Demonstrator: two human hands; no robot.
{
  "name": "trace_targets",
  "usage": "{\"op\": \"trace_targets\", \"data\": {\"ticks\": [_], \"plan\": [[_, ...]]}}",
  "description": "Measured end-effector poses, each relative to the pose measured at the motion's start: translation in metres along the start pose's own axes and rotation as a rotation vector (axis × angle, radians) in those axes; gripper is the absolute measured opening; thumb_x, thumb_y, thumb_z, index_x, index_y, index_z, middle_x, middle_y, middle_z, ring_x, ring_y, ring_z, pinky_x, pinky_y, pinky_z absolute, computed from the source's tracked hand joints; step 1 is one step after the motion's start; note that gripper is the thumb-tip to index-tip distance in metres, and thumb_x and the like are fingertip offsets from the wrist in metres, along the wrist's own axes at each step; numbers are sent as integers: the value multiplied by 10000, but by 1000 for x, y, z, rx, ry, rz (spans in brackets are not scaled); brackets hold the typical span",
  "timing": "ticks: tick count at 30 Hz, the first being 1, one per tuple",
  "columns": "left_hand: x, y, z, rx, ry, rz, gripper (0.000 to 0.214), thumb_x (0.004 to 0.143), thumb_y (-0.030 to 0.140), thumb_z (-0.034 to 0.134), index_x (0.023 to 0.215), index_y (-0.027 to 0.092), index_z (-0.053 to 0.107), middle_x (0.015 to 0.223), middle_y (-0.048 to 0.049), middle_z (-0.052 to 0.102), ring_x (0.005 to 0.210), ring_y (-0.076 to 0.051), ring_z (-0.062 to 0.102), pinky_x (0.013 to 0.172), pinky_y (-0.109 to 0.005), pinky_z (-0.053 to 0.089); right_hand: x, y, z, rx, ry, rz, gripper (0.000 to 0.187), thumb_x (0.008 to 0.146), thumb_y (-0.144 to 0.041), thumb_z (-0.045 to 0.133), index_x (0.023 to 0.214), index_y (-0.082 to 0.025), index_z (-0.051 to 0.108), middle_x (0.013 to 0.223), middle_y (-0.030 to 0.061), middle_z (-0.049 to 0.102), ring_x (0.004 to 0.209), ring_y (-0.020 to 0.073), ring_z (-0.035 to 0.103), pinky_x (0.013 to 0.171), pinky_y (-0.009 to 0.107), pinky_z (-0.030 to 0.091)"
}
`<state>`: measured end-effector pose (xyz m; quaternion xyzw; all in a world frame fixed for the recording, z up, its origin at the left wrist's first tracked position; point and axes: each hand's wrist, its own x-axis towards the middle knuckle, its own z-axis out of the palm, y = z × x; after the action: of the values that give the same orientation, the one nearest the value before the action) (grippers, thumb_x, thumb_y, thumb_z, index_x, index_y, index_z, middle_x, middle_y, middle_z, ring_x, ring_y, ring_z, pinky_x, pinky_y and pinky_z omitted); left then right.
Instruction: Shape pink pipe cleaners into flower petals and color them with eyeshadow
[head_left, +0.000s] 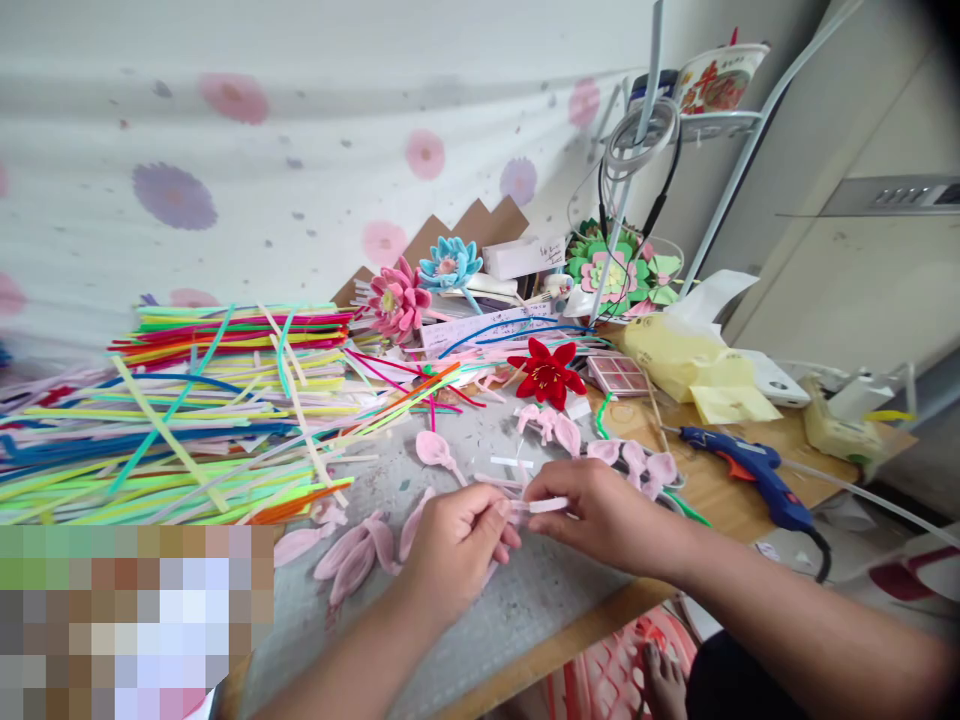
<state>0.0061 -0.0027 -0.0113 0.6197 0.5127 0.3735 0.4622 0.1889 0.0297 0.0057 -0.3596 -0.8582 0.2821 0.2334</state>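
Note:
My left hand [454, 550] and my right hand [600, 515] meet over the grey mat [525, 590] near the table's front edge. Both pinch a short white pipe-cleaner piece [547, 505] held between them, with pink fuzzy bits at the left fingertips. Pink pipe-cleaner petals [360, 550] lie just left of my left hand, and more pink petals [637, 462] lie behind my right hand. A single pink petal [435, 450] rests further back on the mat.
A big heap of coloured pipe cleaners [187, 410] fills the left. A red flower [547, 372], pink flower [396, 298] and blue flower [450, 265] stand behind. A blue glue gun [757, 475] lies at right, beside yellow paper [690, 360] and a metal rack [637, 150].

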Motion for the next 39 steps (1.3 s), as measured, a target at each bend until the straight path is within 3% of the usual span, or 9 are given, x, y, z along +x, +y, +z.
{"op": "trace_targets", "data": {"ticks": [6, 9, 14, 21, 26, 29, 33, 36, 39], "plan": [[-5, -4, 8, -347, 176, -6, 230, 829, 331, 527, 742, 148, 636, 643, -38, 659, 551, -136, 588, 545, -248, 456, -2, -3, 1, 137, 46, 15, 153, 843, -245, 558, 957, -167, 624, 793, 16, 650, 696, 117, 567, 622, 201, 418], [-5, -3, 12, -474, 227, -64, 202, 796, 325, 580, 720, 146, 635, 628, -30, 637, 552, -133, 564, 528, -242, 441, -3, -5, 6, -90, 111, -130, 234, 861, -193, 504, 1082, -185, 580, 843, 39, 624, 713, 133, 565, 622, 225, 418], [-2, -1, 10, -556, 247, -148, 235, 750, 331, 621, 612, 143, 594, 509, 4, 557, 470, -88, 458, 450, -195, 339, -3, -8, 11, -529, 130, -280, 235, 911, -213, 425, 1112, -195, 545, 828, 40, 568, 650, 133, 507, 525, 237, 338], [-2, 1, 10, -544, 286, -214, 317, 724, 321, 618, 492, 163, 471, 401, 46, 439, 409, -60, 318, 422, -193, 238, 3, -8, 12, -653, 207, -298, 148, 892, -195, 450, 965, -173, 577, 767, 33, 549, 630, 142, 488, 496, 246, 269], [-2, -3, 9, -449, 336, -182, 298, 765, 313, 584, 517, 166, 509, 442, 38, 472, 444, -71, 350, 448, -201, 265, 6, 0, 16, -597, 148, -207, 143, 864, -171, 449, 929, -189, 576, 943, 63, 575, 692, 153, 518, 534, 243, 311], [-2, -6, 7, -421, 386, -137, 310, 783, 316, 575, 518, 169, 508, 464, 36, 478, 462, -78, 354, 462, -205, 284, 9, 1, 17, -507, 48, -159, 164, 846, -126, 430, 869, -174, 585, 863, 47, 595, 638, 132, 517, 532, 237, 320], [0, -8, 3, -411, 424, -91, 297, 794, 320, 558, 538, 176, 515, 484, 33, 489, 474, -90, 373, 469, -211, 302, 13, -4, 11, -102, -62, 3, 202, 747, -43, 454, 815, -167, 598, 776, 17, 615, 670, 112, 548, 590, 194, 371], [5, -7, -2, -273, 315, -97, 285, 812, 313, 519, 560, 180, 532, 505, 21, 532, 486, -103, 425, 489, -217, 326, 12, -3, 3, 122, -124, 110, 196, 722, -35, 448, 737, -164, 595, 707, -5, 611, 661, 97, 542, 598, 170, 371], [7, -5, -6, -28, 108, -108, 246, 796, 265, 513, 572, 177, 569, 535, 4, 575, 507, -121, 477, 509, -228, 338, 6, 3, -4, 17, -185, 101, 176, 709, -48, 454, 688, -170, 580, 653, -14, 586, 614, 100, 504, 570, 190, 332]]}}
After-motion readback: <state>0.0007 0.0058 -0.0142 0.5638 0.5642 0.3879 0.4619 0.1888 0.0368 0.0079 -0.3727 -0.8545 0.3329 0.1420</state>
